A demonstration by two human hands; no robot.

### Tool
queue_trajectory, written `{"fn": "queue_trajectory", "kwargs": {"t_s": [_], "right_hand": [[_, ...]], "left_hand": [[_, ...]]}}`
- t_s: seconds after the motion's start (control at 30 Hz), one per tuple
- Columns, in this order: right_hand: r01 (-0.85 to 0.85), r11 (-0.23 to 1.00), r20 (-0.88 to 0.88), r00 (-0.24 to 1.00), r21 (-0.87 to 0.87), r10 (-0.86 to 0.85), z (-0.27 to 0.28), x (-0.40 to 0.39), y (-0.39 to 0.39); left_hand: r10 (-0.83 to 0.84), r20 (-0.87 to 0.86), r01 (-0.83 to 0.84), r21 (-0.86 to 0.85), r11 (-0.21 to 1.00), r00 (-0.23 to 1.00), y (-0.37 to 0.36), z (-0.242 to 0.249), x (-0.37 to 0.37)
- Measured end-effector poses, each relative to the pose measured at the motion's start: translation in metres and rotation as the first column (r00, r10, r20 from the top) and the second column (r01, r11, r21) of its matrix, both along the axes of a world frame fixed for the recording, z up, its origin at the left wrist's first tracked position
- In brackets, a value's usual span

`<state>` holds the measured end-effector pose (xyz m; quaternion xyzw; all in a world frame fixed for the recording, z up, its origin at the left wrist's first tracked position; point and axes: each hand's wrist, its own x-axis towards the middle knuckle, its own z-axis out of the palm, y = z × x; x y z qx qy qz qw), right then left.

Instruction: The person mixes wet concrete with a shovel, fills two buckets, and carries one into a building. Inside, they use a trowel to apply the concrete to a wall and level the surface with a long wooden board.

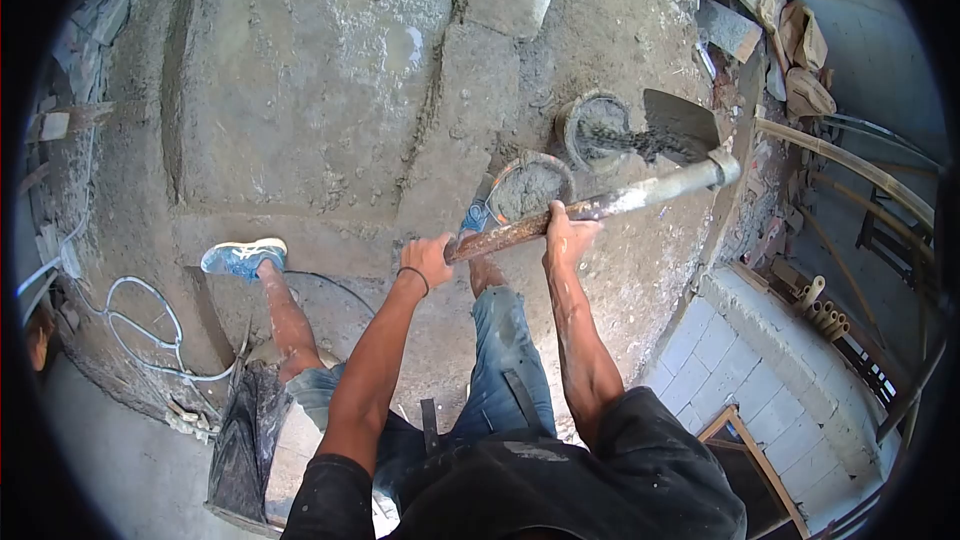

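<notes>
- Hoe (650,193): held in both hands, above the rough floor (350,90), across the front of the body.
- Left hand (425,262): clenched around the butt end of the handle; farther of the two from the blade (690,116).
- Right hand (572,238): wrapped around the handle farther along, nearer the blade; rest of the shaft and the blade beyond, blade between one and two o'clock from this hand.
- Long axis: runs from left hand through right hand, toward between two and three o'clock, ending at the collar (722,168).
- Blade: turned back from the collar, pointing roughly between ten and eleven o'clock; sharply angled to the shaft, wet grey mix (645,144) strung between blade and far bucket (570,137).
- Far bucket: between twelve and one o'clock from right hand, just left of the blade; grey mix inside.
- Near bucket (567,175): between ten and eleven o'clock from right hand, beside the far one; also holding grey mix, with shaft passing on its near side. Contact between shaft and rim: cannot tell.
</notes>
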<state>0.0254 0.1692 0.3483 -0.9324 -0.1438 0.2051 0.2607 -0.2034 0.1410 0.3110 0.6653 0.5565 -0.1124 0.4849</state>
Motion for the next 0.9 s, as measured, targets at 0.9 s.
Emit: {"fn": "queue_trajectory", "kwargs": {"t_s": [0.9], "right_hand": [[-0.786,0.6,-0.407,0.603,-0.151,0.686,-0.154,-0.379,0.163]], "left_hand": [[0.981,-0.068,-0.631,-0.773,0.065,0.184,0.033,0.02,-0.245]]}}
